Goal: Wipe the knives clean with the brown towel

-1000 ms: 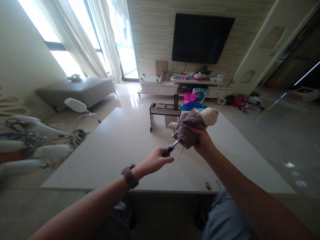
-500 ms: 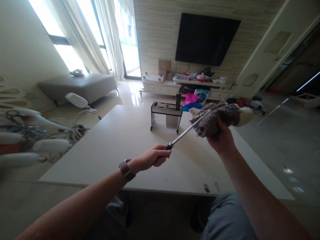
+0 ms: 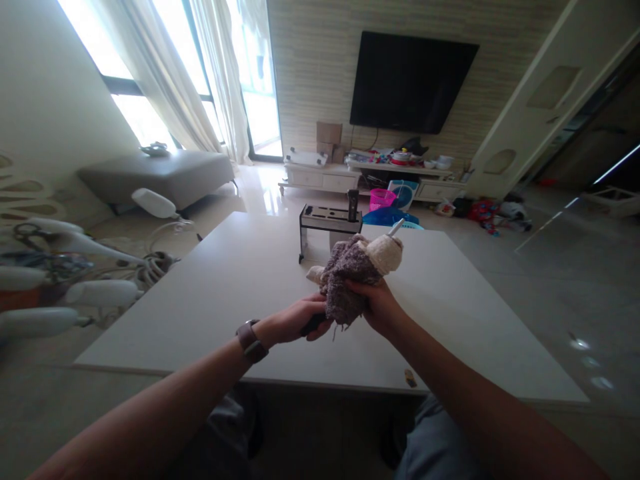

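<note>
over the table (image 3: 200, 300), hands (image 3: 290, 321) clasp a black handle (image 3: 313, 324) (left) and brown cloth (image 3: 345, 270) (right).

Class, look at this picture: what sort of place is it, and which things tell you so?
Probably a home's living room: a dark flat screen on the wall, a low white cabinet beneath, and long curtains by tall windows.

We see rough, nubbly cloth (image 3: 344, 273) with frayed threads, and a smooth, metal-looking rod (image 3: 397, 228) with a pale sheen; its handle (image 3: 313, 325) looks like matt plastic. The counter (image 3: 200, 307) is smooth, with a soft satin finish. We take the pink basket (image 3: 381, 199) for plastic, the boxes (image 3: 329, 132) for cardboard and the curtains (image 3: 225, 80) for cloth. The floor (image 3: 257, 183) shines like glossy polished tile.
</note>
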Demonstrator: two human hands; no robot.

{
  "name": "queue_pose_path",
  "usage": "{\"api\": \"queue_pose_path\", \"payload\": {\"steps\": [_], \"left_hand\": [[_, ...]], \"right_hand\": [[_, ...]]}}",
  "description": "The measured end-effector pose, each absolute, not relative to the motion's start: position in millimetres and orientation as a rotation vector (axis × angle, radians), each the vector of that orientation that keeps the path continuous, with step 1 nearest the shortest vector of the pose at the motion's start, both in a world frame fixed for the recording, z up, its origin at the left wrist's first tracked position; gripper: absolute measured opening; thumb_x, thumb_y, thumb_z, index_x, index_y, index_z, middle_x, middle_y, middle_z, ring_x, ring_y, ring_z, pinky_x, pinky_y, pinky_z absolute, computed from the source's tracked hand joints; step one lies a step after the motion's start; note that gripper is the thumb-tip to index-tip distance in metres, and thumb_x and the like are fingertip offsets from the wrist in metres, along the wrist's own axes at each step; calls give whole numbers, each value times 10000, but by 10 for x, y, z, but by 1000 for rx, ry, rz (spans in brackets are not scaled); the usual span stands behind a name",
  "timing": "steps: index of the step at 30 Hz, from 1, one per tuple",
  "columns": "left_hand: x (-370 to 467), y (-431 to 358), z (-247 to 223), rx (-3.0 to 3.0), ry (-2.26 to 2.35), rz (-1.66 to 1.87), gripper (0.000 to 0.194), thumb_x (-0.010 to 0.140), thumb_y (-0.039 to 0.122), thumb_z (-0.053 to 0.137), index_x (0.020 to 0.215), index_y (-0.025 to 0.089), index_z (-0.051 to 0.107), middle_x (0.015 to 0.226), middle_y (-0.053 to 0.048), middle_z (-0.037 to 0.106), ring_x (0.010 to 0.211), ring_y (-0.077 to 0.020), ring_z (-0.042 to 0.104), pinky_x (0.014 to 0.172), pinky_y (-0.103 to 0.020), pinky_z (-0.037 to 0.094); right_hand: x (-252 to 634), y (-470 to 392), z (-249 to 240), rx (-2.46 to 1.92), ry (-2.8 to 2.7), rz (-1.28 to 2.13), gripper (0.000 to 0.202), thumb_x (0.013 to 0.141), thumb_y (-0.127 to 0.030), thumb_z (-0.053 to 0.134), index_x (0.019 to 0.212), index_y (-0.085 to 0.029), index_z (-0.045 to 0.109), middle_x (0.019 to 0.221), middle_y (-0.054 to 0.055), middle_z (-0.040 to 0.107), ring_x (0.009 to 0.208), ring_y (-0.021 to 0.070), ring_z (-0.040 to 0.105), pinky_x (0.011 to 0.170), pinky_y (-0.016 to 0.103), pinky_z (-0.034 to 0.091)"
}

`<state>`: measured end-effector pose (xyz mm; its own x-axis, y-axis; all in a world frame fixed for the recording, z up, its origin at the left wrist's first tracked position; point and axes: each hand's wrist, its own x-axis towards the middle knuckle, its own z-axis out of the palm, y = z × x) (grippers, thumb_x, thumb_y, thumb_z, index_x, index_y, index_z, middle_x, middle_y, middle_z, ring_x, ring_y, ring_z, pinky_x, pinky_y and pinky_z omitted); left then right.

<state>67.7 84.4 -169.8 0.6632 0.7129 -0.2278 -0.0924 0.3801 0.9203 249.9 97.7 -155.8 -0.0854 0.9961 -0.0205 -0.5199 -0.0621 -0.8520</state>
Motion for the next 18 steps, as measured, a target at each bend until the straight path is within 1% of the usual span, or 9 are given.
{"api": "queue_pose_path", "payload": {"steps": [3, 5, 8, 11, 15, 18], "left_hand": [[658, 876, -1760, 1161, 779, 612, 245, 767, 384, 674, 729, 180, 545, 551, 28, 540, 434, -82, 447, 433, -210, 306], [664, 899, -1808, 1248, 840, 629, 269, 755, 420, 669, 714, 175, 564, 545, 23, 541, 452, -93, 460, 445, -218, 318], [700, 906, -1858, 1338, 886, 655, 371, 779, 524, 670, 678, 196, 527, 515, 57, 468, 439, -82, 392, 434, -221, 292], [735, 881, -1844, 1325, 904, 674, 425, 840, 593, 644, 726, 214, 489, 530, 96, 391, 438, -68, 301, 433, -217, 239], [737, 854, -1755, 1348, 925, 617, 400, 860, 562, 672, 791, 207, 502, 593, 97, 391, 498, -77, 324, 464, -220, 245], [720, 840, -1698, 1368, 974, 548, 357, 858, 518, 683, 834, 191, 543, 635, 88, 403, 535, -89, 340, 491, -233, 268]], "right_hand": [[2501, 979, -1577, -831, -868, 1385, 594, 520, -189, 983, 1071, -203, 763, 1090, 48, 823, 1015, 262, 765, 983, 424, 613], [2494, 975, -1589, -873, -877, 1327, 589, 500, -200, 992, 1046, -194, 769, 1066, 53, 827, 1002, 273, 765, 975, 434, 612], [2477, 976, -1602, -893, -850, 1293, 596, 498, -211, 992, 1051, -201, 770, 1060, 49, 828, 1010, 275, 765, 984, 443, 610], [2515, 1034, -1590, -867, -771, 1331, 567, 516, -214, 988, 1039, -203, 771, 1042, 42, 828, 985, 268, 771, 973, 443, 624], [2731, 1227, -1519, -821, -688, 1356, 538, 544, -202, 979, 1040, -188, 772, 1013, 56, 830, 905, 268, 786, 915, 462, 656], [2977, 1395, -1460, -806, -648, 1306, 436, 597, -206, 955, 996, -187, 781, 1000, 61, 831, 884, 260, 793, 900, 453, 668]]}}
